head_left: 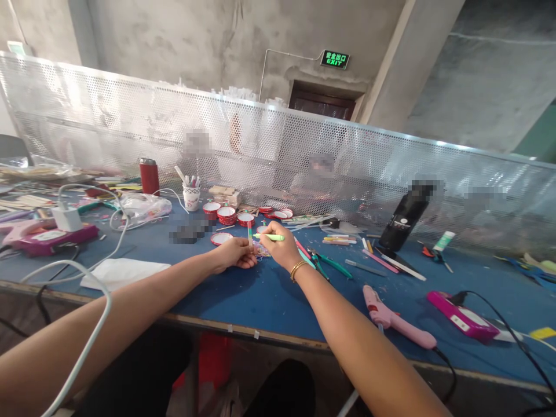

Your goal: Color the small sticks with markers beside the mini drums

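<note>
Between its fingertips my left hand [237, 253] holds a small upright stick [249, 229], coloured red at the top and green below. My right hand [278, 246] grips a light green marker pen [271, 237], its tip pointing left at the stick, close to or touching the green part. A gold bracelet [297, 270] circles my right wrist. Under and between the hands lies a small tangle of coloured strands [262, 251], partly hidden. Just beyond the hands are several round red-rimmed white discs [226, 214], some stacked.
Green-handled pliers [334, 266], a pink glue gun [395, 318] and a purple power strip [463, 314] lie to the right. A tilted black bottle [406, 217] stands near the perforated screen [260, 145]. Leftward are a paper cup of pens [191, 197], a red flask [149, 176] and white cables [98, 278].
</note>
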Available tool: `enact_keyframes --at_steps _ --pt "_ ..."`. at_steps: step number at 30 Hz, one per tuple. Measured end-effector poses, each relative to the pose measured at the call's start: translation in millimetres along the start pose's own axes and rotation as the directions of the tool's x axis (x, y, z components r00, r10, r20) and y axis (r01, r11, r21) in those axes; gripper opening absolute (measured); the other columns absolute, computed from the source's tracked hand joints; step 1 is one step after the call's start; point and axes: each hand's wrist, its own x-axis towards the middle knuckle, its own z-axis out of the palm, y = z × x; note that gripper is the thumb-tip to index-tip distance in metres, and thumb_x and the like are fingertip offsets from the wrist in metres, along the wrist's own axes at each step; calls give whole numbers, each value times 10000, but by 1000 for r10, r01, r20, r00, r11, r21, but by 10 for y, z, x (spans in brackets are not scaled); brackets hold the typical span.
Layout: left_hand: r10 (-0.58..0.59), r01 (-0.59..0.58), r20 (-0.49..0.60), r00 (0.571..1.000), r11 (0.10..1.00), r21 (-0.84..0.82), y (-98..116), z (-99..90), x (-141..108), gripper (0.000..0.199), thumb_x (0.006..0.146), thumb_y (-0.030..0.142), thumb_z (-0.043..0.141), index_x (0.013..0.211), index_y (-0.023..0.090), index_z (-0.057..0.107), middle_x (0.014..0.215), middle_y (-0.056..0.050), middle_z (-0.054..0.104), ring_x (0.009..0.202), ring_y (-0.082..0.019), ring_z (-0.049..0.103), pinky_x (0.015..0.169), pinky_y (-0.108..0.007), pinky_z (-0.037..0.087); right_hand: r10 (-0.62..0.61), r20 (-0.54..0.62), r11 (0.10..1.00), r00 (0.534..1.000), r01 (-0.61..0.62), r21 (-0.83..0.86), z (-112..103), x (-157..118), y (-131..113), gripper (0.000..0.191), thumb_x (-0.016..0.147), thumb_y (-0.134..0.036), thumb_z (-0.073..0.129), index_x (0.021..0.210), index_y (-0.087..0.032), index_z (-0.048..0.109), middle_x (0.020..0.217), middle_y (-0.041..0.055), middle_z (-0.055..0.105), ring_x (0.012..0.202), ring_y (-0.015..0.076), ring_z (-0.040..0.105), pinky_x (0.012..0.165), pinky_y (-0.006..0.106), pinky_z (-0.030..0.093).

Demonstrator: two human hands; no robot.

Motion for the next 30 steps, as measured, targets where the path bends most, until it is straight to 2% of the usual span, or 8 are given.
enact_keyframes --at_steps 6,11,17,30 --pt "6 -6 7 1000 1000 13 22 11 -30 216 757 327 676 760 128 593 638 -52 677 498 -82 594 523 -196 471 -4 37 999 999 3 40 14 -6 -10 95 773 -272 528 699 -222 494 595 -49 530 553 121 470 542 229 357" --pt "15 -15 13 1000 1000 18 0 -2 -12 209 778 324 653 764 129 581 656 -59 681 499 -80 593 532 -198 475 3 10 1000 1000 -3 20 7 -2 3 84 770 -269 528 707 -217 511 615 -45 548 565 121 480 550 231 358" --pt "8 -8 -1 1000 1000 25 -7 -2 -1 170 794 291 630 769 131 580 641 -55 678 497 -84 593 524 -198 474 -1 47 1000 999 0 20 19 -5 9 90 770 -260 526 698 -221 491 596 -52 525 548 118 468 536 228 346" --pt "8 -9 13 1000 1000 21 -6 -10 -4 190 788 307 639 776 127 580 657 -54 684 498 -76 594 525 -190 479 1 38 999 999 -2 35 8 -4 20 77 760 -243 524 697 -216 490 580 -53 508 535 114 446 527 228 329"
